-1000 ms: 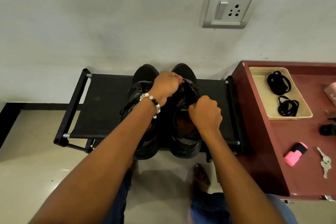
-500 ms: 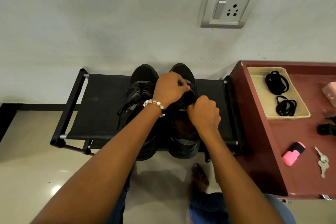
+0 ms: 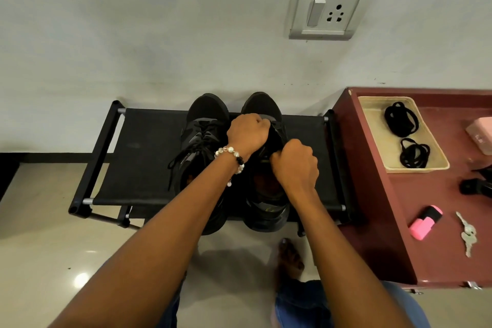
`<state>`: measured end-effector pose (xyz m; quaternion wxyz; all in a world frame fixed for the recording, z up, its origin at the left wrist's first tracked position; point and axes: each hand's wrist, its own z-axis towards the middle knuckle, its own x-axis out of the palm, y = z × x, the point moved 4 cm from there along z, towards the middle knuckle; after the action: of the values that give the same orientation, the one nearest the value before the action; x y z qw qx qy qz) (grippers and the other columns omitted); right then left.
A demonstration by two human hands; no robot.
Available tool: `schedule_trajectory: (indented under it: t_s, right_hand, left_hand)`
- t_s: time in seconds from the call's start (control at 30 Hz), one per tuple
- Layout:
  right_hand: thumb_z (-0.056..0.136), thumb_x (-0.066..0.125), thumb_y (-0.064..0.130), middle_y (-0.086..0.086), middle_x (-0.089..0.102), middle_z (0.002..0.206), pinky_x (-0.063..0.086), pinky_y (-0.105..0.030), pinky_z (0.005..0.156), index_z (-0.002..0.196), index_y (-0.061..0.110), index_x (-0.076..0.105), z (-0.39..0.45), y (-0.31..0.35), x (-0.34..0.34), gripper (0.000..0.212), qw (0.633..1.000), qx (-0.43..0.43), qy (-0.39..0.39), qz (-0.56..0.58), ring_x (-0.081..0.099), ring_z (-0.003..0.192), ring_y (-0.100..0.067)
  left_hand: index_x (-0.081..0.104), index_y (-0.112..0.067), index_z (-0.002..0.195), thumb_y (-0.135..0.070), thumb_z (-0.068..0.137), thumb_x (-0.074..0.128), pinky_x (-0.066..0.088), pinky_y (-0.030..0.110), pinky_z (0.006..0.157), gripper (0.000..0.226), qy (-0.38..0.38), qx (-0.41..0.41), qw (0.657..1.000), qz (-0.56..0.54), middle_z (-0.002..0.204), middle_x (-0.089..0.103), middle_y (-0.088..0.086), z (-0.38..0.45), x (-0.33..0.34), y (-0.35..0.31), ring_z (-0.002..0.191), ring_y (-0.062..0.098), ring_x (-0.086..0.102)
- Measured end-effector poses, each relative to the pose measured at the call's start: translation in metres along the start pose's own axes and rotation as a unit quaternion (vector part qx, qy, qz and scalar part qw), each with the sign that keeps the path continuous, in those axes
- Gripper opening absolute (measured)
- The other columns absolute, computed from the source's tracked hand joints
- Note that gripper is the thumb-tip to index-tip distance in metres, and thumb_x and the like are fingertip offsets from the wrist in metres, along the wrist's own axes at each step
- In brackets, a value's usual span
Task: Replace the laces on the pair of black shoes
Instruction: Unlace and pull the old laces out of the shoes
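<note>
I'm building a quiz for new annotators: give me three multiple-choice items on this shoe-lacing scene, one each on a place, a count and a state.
1. Where does the pair of black shoes stand?
A. on the black rack
B. on the maroon table
C. on the floor

2. How many coiled black laces lie in the beige tray?
A. one
B. two
C. four

3. How is the left shoe?
A. without any lace
B. laced, ends hanging loose
C. lying on its side

Key:
1 A: both shoes sit on the black rack by the wall.
2 B: two separate coiled black laces lie there.
3 B: its lace ends trail over the side, while the left hand and right hand work on the right shoe.
</note>
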<state>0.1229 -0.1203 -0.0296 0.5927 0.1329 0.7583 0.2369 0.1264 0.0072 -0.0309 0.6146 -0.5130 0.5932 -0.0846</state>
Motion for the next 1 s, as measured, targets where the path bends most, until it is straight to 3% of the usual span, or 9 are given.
schedule_trajectory:
  t_s: [0.17, 0.27, 0.43, 0.5, 0.57, 0.67, 0.73, 0.83, 1.0]
  right_hand:
    - [0.093, 0.05, 0.019, -0.015, 0.057, 0.094, 0.039, -0.036, 0.065, 0.086, 0.006, 0.049, -0.001, 0.002, -0.002, 0.015, 1.0, -0.006, 0.001, -0.011, 0.057, 0.087, -0.038]
    - [0.092, 0.049, 0.016, -0.013, 0.053, 0.089, 0.04, -0.036, 0.064, 0.081, 0.006, 0.045, -0.001, 0.002, -0.002, 0.015, 1.0, -0.016, 0.001, -0.02, 0.055, 0.082, -0.037]
    - [0.093, 0.052, 0.019, -0.006, 0.046, 0.078, 0.038, -0.034, 0.058, 0.073, 0.009, 0.039, 0.004, 0.001, -0.002, 0.025, 0.998, -0.001, 0.052, -0.02, 0.051, 0.075, -0.031]
    - [0.089, 0.056, 0.023, -0.008, 0.051, 0.082, 0.043, -0.033, 0.058, 0.077, 0.01, 0.043, 0.013, 0.0, -0.003, 0.022, 0.992, -0.006, 0.125, 0.008, 0.054, 0.076, -0.03]
    - [0.081, 0.061, 0.031, -0.01, 0.06, 0.101, 0.053, -0.042, 0.079, 0.1, 0.013, 0.056, 0.019, 0.002, -0.007, 0.027, 0.983, -0.035, 0.176, 0.041, 0.06, 0.094, -0.032]
    - [0.086, 0.066, 0.027, 0.001, 0.062, 0.113, 0.049, -0.042, 0.099, 0.128, 0.021, 0.057, 0.027, 0.009, -0.019, 0.043, 0.969, -0.082, 0.153, 0.175, 0.059, 0.111, -0.021]
    - [0.091, 0.063, 0.023, 0.0, 0.066, 0.109, 0.051, -0.04, 0.098, 0.126, 0.018, 0.062, 0.033, 0.013, -0.026, 0.035, 0.959, -0.111, 0.083, 0.246, 0.063, 0.105, -0.017]
    - [0.094, 0.056, 0.015, -0.009, 0.068, 0.111, 0.05, -0.036, 0.095, 0.121, 0.011, 0.066, 0.035, 0.019, -0.021, 0.029, 0.973, -0.167, 0.018, 0.156, 0.064, 0.104, -0.023]
    - [0.091, 0.047, 0.011, -0.014, 0.051, 0.121, 0.047, -0.049, 0.092, 0.126, 0.016, 0.064, 0.035, 0.027, 0.001, 0.04, 0.979, -0.204, 0.011, -0.008, 0.048, 0.113, -0.034]
  left_hand:
    - [0.044, -0.015, 0.064, -0.016, 0.085, 0.045, 0.036, 0.033, 0.058, 0.021, 0.058, -0.179, 0.949, -0.253, 0.063, 0.044, 0.002, -0.009, -0.009, 0.004, 0.06, 0.018, 0.04]
    - [0.046, -0.014, 0.064, -0.011, 0.084, 0.043, 0.037, 0.025, 0.049, 0.021, 0.057, -0.201, 0.918, -0.338, 0.059, 0.045, 0.0, -0.004, -0.026, 0.01, 0.054, 0.015, 0.042]
    - [0.051, -0.009, 0.066, -0.02, 0.084, 0.054, 0.04, 0.025, 0.05, 0.021, -0.042, -0.073, 0.995, -0.06, 0.062, 0.05, 0.007, -0.002, -0.056, 0.008, 0.056, 0.021, 0.049]
    - [0.043, -0.011, 0.062, -0.028, 0.086, 0.055, 0.046, 0.033, 0.062, 0.031, -0.068, -0.045, 0.992, 0.096, 0.068, 0.051, 0.006, -0.006, -0.061, 0.005, 0.064, 0.026, 0.053]
    - [0.048, -0.013, 0.068, -0.032, 0.087, 0.055, 0.048, 0.047, 0.084, 0.028, -0.101, -0.028, 0.974, 0.198, 0.084, 0.057, 0.007, -0.012, -0.065, 0.0, 0.085, 0.033, 0.057]
    - [0.058, -0.013, 0.071, -0.035, 0.088, 0.058, 0.05, 0.047, 0.085, 0.028, -0.097, 0.033, 0.969, 0.227, 0.083, 0.059, 0.005, -0.018, -0.07, -0.012, 0.09, 0.032, 0.06]
    - [0.068, -0.012, 0.083, -0.039, 0.087, 0.063, 0.055, 0.039, 0.075, 0.028, 0.021, 0.061, 0.977, 0.202, 0.082, 0.065, 0.005, -0.023, -0.068, -0.02, 0.082, 0.026, 0.064]
    - [0.06, -0.012, 0.082, -0.037, 0.085, 0.069, 0.052, 0.03, 0.059, 0.027, 0.202, 0.026, 0.964, 0.17, 0.081, 0.064, 0.006, -0.046, -0.043, -0.019, 0.067, 0.021, 0.062]
    - [0.04, -0.012, 0.077, -0.024, 0.091, 0.056, 0.036, 0.032, 0.063, 0.024, 0.091, 0.019, 0.976, 0.198, 0.109, 0.05, 0.018, -0.052, -0.018, 0.002, 0.082, 0.029, 0.047]
